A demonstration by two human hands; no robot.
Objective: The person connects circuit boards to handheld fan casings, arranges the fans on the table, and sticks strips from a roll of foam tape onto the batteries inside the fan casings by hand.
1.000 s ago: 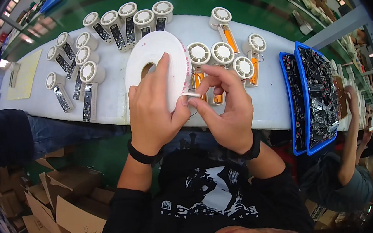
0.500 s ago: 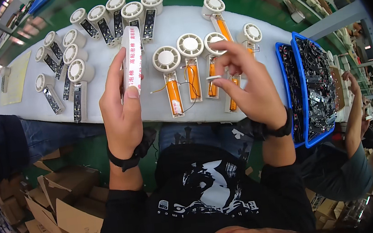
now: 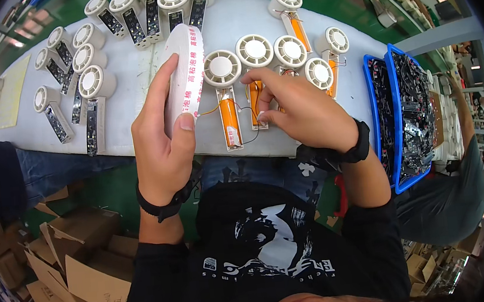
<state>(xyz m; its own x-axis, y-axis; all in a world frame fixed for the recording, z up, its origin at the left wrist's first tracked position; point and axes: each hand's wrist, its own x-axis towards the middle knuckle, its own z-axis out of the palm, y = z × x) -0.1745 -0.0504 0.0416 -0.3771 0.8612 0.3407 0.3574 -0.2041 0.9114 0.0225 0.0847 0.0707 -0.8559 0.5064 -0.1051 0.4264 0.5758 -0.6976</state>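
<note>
Table [image 3: 131, 83], front edge under our left hand [image 3: 162, 150], bare room left of the white tape roll [image 3: 191, 74].
Blue trays [image 3: 394, 126] bound our right; the left hand clasps the roll, red print round its rim, over the tabletop; our right hand [image 3: 308, 111] pinches a small white bit [image 3: 262, 115] near orange cylinders [image 3: 230, 115].

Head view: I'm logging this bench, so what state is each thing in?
left hand: gripping the white roll
white roll: held on edge
right hand: fingers bent; whether it pinches anything is unclear
orange-cell units: cells exposed, some wires loose
dark-board units: boards exposed
blue trays: filled with dark parts
cardboard boxes: flaps open
</note>
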